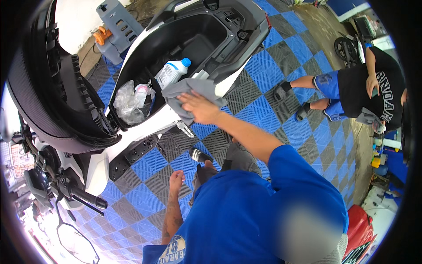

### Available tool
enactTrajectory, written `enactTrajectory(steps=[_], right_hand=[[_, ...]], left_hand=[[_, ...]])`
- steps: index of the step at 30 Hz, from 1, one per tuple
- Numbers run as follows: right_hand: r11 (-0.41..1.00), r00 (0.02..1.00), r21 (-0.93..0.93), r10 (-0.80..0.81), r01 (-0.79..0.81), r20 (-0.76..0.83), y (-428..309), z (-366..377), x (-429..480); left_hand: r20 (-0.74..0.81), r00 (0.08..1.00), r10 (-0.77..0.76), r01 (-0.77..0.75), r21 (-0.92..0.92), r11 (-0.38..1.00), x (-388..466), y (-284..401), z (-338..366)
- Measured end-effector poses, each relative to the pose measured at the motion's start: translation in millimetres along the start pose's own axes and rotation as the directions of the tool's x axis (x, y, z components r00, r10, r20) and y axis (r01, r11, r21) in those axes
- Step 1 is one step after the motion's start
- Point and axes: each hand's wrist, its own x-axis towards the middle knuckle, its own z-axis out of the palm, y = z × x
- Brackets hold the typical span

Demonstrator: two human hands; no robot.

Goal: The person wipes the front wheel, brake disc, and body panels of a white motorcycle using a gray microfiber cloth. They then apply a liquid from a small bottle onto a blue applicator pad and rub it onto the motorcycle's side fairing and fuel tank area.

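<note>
My right hand (198, 106) presses flat, fingers spread, on a grey cloth (178, 95). The cloth drapes over the white side panel (148, 122) of a scooter, at the rim of its underseat storage compartment (201, 46). Inside that compartment, a white bottle with a blue cap (172, 71) leans beside the cloth. Clear plastic bags (129, 104) lie at the compartment's seat-hinge end. Low at my side hangs my left hand (177, 180), its fingers loosely bent and nothing visible in it. The scooter's black seat (49, 109) is tipped up at the left.
A grey pressure washer (118, 31) stands behind the scooter. The handlebar grip (87, 197) and mirror (77, 242) jut out at lower left. Another person (366, 85) stands at the right with a grey cloth. Blue and black tiles (280, 132) cover the floor.
</note>
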Motion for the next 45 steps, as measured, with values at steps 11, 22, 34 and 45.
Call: enactTrajectory(steps=[11, 22, 34, 45], right_hand=[[0.730, 0.264, 0.364, 0.590, -0.578, -0.763, 28, -34, 22], [0.734, 0.068, 0.639, 0.667, -0.230, -0.742, 97, -68, -18], [0.631, 0.394, 0.296, 0.717, -0.717, -0.575, 69, 21, -61], [0.771, 0.768, 0.298, 0.621, -0.563, -0.155, -65, 91, -105]], left_hand=[[0.049, 0.998, -0.041, 0.039, 0.043, 0.998, -49, 29, -55], [-0.054, 0.997, 0.063, -0.047, 0.256, 0.966, -54, 41, -93], [0.084, 0.995, 0.062, -0.086, 0.328, 0.941, -44, 20, -71], [-0.007, 0.967, 0.256, -0.254, 0.097, 0.962, -77, 98, 5]])
